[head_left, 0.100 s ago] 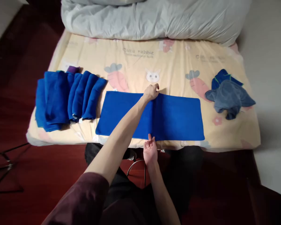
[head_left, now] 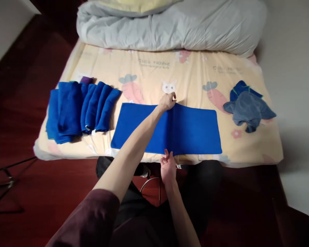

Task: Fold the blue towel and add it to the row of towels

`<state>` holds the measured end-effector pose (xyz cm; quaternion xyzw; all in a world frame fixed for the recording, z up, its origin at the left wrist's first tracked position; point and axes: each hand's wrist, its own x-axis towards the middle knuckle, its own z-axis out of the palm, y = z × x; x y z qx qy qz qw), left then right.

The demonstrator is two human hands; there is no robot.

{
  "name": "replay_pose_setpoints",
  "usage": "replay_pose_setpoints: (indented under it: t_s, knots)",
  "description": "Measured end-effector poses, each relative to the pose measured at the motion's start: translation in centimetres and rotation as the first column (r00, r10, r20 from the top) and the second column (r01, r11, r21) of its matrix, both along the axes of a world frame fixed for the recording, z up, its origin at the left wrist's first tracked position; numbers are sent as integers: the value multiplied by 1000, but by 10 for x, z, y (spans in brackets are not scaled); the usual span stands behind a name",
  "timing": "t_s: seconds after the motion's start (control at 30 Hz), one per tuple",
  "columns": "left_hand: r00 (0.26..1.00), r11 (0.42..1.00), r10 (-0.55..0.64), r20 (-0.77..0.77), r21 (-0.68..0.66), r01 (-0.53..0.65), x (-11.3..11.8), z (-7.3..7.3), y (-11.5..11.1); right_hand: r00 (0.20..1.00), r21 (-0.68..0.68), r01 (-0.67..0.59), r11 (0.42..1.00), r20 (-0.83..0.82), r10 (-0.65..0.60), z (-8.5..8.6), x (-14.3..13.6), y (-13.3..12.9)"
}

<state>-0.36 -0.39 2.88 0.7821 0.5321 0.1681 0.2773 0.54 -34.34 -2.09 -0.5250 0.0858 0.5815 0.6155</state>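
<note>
A blue cloth [head_left: 195, 132] lies spread lengthwise near the front of the bed, with a slight raised ridge across its middle. At the far edge of that ridge, my left hand [head_left: 167, 101] pinches the cloth, its arm crossing over the left half. My right hand [head_left: 168, 168] is palm up at the near edge, with its fingertips gripping the cloth directly below my left hand.
Folded blue cloths [head_left: 69, 111] lie in an overlapping row at the left, with a purple piece [head_left: 87, 80] behind them. Crumpled grey-blue cloth [head_left: 248, 109] sits at the right. A grey quilt [head_left: 170, 29] lies across the back of the patterned bed [head_left: 149, 75].
The view has shifted slightly, showing more of the bed's back. Both hands stay at the cloth's middle, where the ridge looks slightly more pronounced.
</note>
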Motion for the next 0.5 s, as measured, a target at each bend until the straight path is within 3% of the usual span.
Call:
replay_pose_setpoints:
  t_s: [0.1, 0.2, 0.27, 0.37, 0.5]
  knots:
    - [995, 1000, 5, 97, 27, -8, -7, 44, -8, 977, 21, -33, 999, 212, 28, 31, 17, -11]
    - [979, 999, 18, 203, 45, -27, -21, 95, -23, 896, 88, -40, 995, 444, -3, 66, 47, -23]
    - [953, 999, 23, 302, 21, -30, -35, 128, -36, 796, 134, -35, 990, 603, -54, 91, 71, -27]
    - [871, 998, 33, 491, -56, -6, -62, 175, -59, 576, 187, -25, 982, 805, -138, 131, 109, -26]
    - [754, 994, -4, 657, -81, 76, -95, 234, -92, 454, 308, -61, 950, 856, -248, 189, 150, -11]
